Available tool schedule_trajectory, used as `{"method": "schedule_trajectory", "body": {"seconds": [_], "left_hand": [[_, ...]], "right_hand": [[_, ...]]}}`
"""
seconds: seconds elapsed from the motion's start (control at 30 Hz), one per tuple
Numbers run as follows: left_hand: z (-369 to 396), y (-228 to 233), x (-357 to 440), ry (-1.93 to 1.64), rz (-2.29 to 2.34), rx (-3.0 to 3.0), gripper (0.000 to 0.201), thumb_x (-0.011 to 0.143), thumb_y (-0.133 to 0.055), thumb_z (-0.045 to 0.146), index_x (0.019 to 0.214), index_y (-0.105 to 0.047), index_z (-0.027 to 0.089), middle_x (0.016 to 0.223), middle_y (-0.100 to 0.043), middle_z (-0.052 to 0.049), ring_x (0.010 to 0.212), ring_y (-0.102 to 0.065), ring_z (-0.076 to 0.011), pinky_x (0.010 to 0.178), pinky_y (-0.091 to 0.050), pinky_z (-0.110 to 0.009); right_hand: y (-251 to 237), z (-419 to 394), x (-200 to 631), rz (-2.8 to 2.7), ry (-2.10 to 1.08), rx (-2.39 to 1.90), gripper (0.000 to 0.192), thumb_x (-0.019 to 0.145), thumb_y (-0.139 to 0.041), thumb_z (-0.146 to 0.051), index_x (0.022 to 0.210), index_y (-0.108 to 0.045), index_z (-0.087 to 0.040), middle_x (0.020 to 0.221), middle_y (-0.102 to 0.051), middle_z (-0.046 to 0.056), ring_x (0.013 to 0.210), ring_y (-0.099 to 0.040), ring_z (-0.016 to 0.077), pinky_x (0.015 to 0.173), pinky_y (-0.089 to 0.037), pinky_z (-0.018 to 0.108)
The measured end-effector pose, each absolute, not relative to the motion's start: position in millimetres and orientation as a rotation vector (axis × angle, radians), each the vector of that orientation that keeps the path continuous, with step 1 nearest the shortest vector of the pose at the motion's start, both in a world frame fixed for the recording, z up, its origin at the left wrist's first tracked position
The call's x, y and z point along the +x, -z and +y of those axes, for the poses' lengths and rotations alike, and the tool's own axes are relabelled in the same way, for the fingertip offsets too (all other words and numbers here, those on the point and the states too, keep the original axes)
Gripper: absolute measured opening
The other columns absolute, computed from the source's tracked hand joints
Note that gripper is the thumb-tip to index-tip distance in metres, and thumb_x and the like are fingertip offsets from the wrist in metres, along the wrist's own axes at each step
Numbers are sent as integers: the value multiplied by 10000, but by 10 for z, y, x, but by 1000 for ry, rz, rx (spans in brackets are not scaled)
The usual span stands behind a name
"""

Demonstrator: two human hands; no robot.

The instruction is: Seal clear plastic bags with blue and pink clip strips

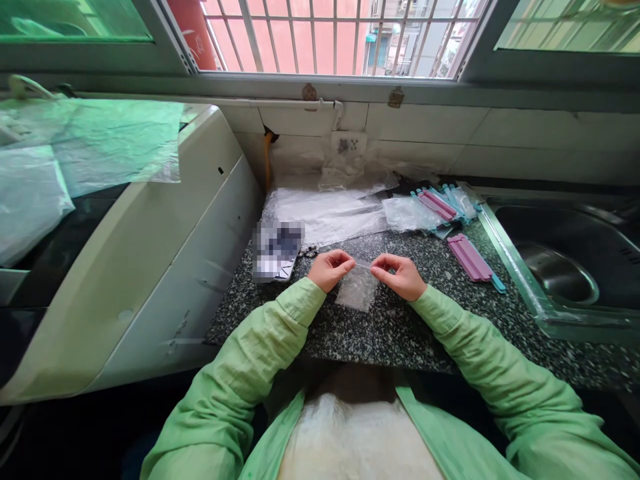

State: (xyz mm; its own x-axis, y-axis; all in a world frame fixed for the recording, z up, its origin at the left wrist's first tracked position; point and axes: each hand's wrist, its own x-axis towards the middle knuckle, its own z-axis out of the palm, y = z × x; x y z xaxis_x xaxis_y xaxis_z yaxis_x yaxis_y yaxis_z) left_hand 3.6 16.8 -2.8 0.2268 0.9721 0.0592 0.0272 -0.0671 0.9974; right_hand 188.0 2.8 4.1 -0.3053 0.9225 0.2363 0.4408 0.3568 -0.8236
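Note:
Between my two hands hangs a small clear plastic bag [357, 291] over the speckled countertop. My left hand [330, 269] is closed, thumb and fingers pinching the bag's top left corner. At the top right corner, my right hand [400, 275] pinches the same edge. The bag's upper edge is stretched straight between them, and it looks flat; I cannot make out anything inside it. To the right lies a small stack of pink and blue plastic strips [471, 259]. Left of my left hand is a phone-like object [278, 251], partly blurred out.
Clear plastic sheets and bags [330, 212] lie along the back of the speckled counter [380, 343]. More pink and blue strips [440, 203] rest on a bag there. A metal sink [517, 287] is at the right. A large cream appliance [200, 220] stands at the left.

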Motion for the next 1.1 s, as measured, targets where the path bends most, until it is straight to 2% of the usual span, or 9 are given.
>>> {"method": "schedule_trajectory", "body": {"seconds": [0.5, 1.1], "left_hand": [[149, 77, 92, -1070, 1013, 1437, 281, 593, -659, 399, 548, -561, 140, 516, -511, 20, 521, -433, -83, 534, -359, -227], [131, 90, 122, -1017, 966, 1392, 292, 555, -689, 394, 561, -555, 134, 516, -502, 28, 511, -415, -72, 523, -342, -221]], "right_hand": [[-17, 29, 1838, -1918, -810, -1172, 176, 727, -546, -310, 627, -573, -168, 579, -571, -5, 552, -475, 99, 549, -391, 238], [7, 10, 1818, -1971, -735, -1131, 139, 731, -542, -277, 635, -556, -177, 600, -558, 1, 578, -483, 107, 563, -404, 245]]}}
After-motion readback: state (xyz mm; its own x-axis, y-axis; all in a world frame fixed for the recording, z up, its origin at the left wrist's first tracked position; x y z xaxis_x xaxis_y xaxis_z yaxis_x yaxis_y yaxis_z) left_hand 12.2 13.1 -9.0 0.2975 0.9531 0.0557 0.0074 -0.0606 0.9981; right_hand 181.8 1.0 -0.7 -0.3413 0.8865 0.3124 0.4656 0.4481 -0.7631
